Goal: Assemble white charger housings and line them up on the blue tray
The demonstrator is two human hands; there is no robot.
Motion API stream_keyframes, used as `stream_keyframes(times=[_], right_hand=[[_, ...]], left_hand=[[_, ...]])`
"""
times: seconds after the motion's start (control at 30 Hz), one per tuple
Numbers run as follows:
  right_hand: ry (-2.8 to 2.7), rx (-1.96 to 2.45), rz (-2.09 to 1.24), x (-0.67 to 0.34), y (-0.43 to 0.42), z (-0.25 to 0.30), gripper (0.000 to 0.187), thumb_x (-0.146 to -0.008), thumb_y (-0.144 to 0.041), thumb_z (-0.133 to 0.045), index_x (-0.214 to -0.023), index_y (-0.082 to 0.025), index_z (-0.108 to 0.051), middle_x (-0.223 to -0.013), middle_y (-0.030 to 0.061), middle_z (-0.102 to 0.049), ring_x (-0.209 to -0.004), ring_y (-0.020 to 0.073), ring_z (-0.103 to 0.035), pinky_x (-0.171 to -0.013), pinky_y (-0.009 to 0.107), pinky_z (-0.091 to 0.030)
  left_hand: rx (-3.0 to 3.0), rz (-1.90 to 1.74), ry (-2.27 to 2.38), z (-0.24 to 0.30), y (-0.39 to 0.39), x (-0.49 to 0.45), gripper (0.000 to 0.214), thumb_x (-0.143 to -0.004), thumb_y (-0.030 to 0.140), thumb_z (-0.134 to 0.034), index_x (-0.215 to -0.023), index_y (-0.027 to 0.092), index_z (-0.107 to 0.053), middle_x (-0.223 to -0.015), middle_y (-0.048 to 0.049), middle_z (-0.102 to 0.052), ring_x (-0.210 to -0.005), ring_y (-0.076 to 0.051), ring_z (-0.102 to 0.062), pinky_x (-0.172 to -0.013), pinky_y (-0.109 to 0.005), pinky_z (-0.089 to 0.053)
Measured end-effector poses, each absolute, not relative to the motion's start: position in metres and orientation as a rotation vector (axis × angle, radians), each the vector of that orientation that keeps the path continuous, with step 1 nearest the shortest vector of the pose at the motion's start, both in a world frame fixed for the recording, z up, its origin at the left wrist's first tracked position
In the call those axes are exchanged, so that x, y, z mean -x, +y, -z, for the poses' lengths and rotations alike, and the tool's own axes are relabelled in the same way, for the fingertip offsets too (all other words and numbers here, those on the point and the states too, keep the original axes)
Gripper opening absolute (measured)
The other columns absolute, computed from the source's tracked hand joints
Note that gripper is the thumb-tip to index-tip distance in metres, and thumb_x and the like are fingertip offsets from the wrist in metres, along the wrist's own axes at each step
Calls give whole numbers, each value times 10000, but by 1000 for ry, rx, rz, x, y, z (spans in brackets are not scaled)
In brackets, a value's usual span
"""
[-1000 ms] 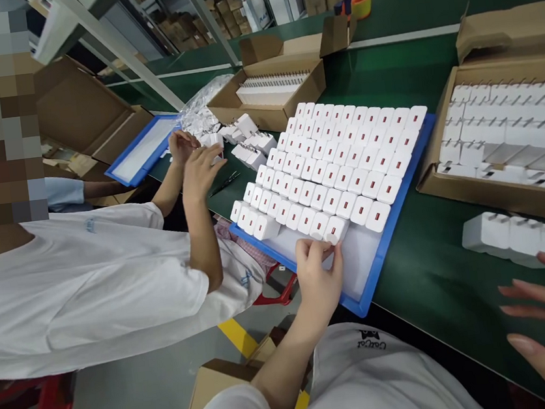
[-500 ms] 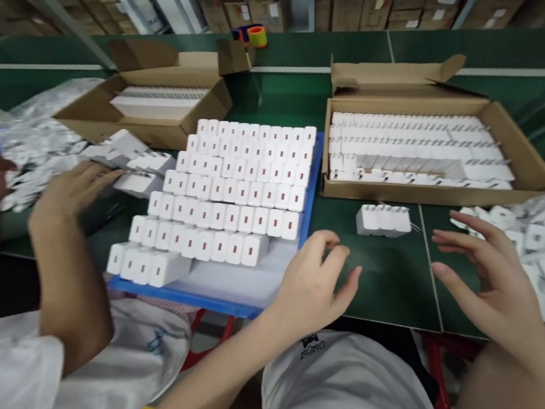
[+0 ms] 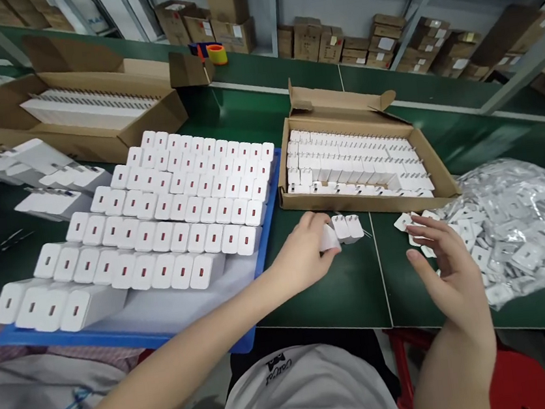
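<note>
My left hand (image 3: 302,253) has its fingers and thumb closed around a white USB charger (image 3: 329,238) on the green bench. Beside it two more white chargers (image 3: 347,227) stand with their metal prongs up; a thin pin sticks out at their right. My right hand (image 3: 449,260) hovers with its fingers spread, holding nothing, near loose white square cover plates (image 3: 421,240). Left of my left hand, a blue tray (image 3: 252,328) carries rows of white chargers with their USB ports facing me.
An open cardboard box (image 3: 366,205) of chargers, prongs up, stands ahead. A plastic bag (image 3: 535,227) of cover plates lies at the right. Another open box (image 3: 165,121) and loose chargers (image 3: 58,202) are at the left, and tape (image 3: 217,54) sits at the back.
My left hand has moved from beside the chargers to close on the leftmost one. My right hand stays open. The view has turned to the right.
</note>
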State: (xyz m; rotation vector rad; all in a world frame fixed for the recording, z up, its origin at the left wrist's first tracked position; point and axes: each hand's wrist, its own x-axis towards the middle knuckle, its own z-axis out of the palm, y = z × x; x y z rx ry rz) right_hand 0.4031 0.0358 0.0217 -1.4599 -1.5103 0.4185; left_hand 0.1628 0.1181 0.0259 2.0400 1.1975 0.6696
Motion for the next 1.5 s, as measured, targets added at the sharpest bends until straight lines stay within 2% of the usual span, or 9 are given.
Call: stream_keyframes(times=[0.17,0.27,0.37,0.53,0.67,0.83,1.03,1.3,1.5], right_hand=[[-1614,1229,-599,-372,34,-21,460,-833,-251,-735,-1273,-268,-602,-1418,102,-508,-1320,302,-478,-1073,493,-446],[-1653,1069,-641,-348,34,-22,492,-851,-148,-699,-1310,-278,-581,-1343,80,-583,-1251,263,-541,-1042,446,-477],[-1674,1030,-558,-336,33,-21,480,-859,-73,-658,-1295,-263,-595,-1204,64,-658,-1113,233,-606,-949,413,-518],[-1760,1059,-433,-333,32,-23,459,-848,-52,-664,-1265,-235,-606,-1126,69,-660,-1033,230,-605,-866,409,-521],[-1796,1050,-363,-331,33,-23,489,-839,-28,-656,-1283,-226,-598,-1144,83,-648,-1036,237,-612,-871,422,-516],[-1857,989,-377,-330,33,-19,553,-822,6,-649,-1327,-211,-584,-1177,100,-626,-1133,253,-602,-941,423,-525],[-1828,958,-408,-333,32,-17,593,-811,25,-648,-1350,-212,-581,-1204,111,-625,-1126,255,-614,-918,426,-550],[-1736,968,-295,-324,32,-7,619,-785,34,-686,-1335,-240,-609,-1093,86,-683,-1002,245,-666,-791,402,-580],[-1700,1025,-369,-324,33,-2,614,-805,-12,-693,-1344,-289,-591,-1140,80,-689,-1016,252,-671,-808,418,-585]], left_hand=[[-1009,-721,583,-45,96,-150,400,-804,310,-764,-1155,206,-603,-1212,-126,-599,-1009,-214,-646,-780,-291,-583],[-712,-645,441,-40,90,-150,429,-815,349,-767,-1196,206,-633,-1170,-110,-625,-984,-186,-650,-803,-248,-567],[-709,-609,495,-30,88,-147,389,-859,386,-709,-1191,191,-653,-1144,-93,-640,-1008,-181,-637,-834,-232,-552],[-960,-599,553,-23,87,-142,456,-953,530,-515,-1205,174,-650,-1047,-107,-667,-897,-208,-655,-700,-273,-565],[-1010,-614,604,-26,86,-142,548,-911,586,-560,-1257,162,-596,-1036,-104,-660,-839,-198,-658,-669,-276,-561],[-1048,-628,585,-35,85,-142,442,-893,512,-639,-1151,154,-619,-936,-59,-637,-802,-144,-609,-684,-232,-535],[-1047,-583,595,-36,82,-142,436,-865,442,-701,-1178,153,-611,-949,-58,-638,-797,-142,-606,-736,-264,-546],[-1167,-659,601,-41,83,-143,314,-894,243,-669,-1185,128,-637,-1076,-97,-679,-990,-164,-625,-889,-257,-542],[-1143,-686,644,-37,82,-145,304,-894,270,-678,-1174,154,-653,-1094,-87,-694,-979,-156,-638,-876,-240,-544]])
